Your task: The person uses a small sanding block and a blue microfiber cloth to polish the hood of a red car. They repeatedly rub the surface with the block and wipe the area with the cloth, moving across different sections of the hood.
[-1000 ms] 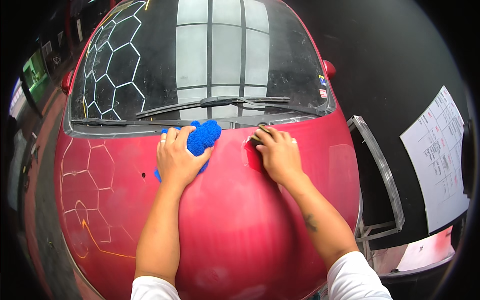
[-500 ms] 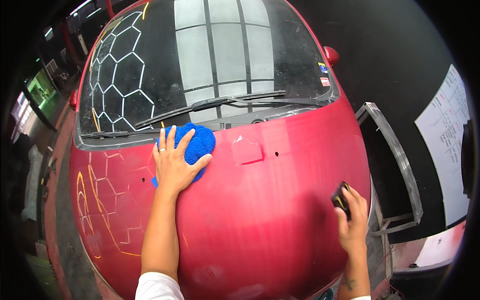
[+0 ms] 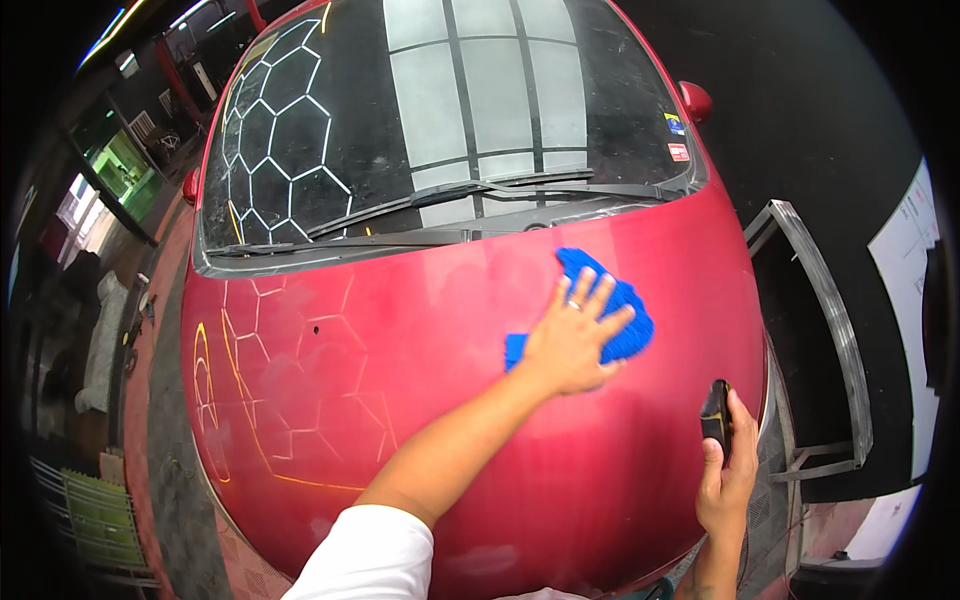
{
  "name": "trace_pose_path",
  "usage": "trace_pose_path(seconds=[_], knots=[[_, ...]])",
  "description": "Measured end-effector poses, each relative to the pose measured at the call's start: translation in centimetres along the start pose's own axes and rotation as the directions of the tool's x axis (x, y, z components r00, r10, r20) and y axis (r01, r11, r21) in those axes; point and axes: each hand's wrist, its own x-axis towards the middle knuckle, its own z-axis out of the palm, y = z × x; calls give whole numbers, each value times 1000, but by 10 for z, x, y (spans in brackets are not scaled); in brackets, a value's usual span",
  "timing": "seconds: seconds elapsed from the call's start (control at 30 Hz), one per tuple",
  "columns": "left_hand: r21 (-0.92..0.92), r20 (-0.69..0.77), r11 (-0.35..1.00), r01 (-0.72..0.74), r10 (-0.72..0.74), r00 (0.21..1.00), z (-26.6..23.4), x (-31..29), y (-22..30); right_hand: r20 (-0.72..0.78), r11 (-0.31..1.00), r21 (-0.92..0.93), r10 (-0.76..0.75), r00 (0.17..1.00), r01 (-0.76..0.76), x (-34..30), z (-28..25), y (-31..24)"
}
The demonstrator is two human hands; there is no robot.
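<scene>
Head view: left hand [image 3: 572, 345], splayed, flattens blue microfiber cloth [image 3: 638, 336] near the hood's [image 3: 570, 480] upper edge, likely spreading pressure; right hand [image 3: 731, 480], half-curled near right edge, grips black block [image 3: 715, 412].

Black wall [image 3: 800, 130] right; grey floor [image 3: 170, 400]; greenish opening [image 3: 122, 170], perhaps doorway, far left.

Free hood [image 3: 650, 410] separates left hand [image 3: 572, 342] from right hand [image 3: 734, 468]; wipers [image 3: 438, 196] obstruct beyond.

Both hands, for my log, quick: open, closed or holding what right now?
Left hand: open, spread on the blue cloth.
Right hand: holding a dark block.
</scene>
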Motion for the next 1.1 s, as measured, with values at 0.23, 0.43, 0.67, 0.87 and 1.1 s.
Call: trace_pose_path(seconds=[0.23, 0.43, 0.67, 0.87, 1.1], knots=[[-213, -80, 964, -159, 145, 986, -9, -85, -1, 41, 981, 7, -193, 980, 192, 48, 23, -31], [170, -500, 797, 579, -437, 748, -98, -116, -161, 157, 956, 32, -292, 943, 291, 76, 65, -50], [-46, -567, 681, 731, -620, 542, -112, -121, -205, 225, 900, -18, -420, 879, 435, 117, 162, -88], [-98, -496, 673, 733, -671, 550, -114, -126, -210, 259, 870, -166, -416, 872, 465, 140, 209, -101], [-155, -595, 761, 630, -581, 556, -101, -129, -209, 208, 850, -192, -454, 866, 491, 170, 211, -96]])
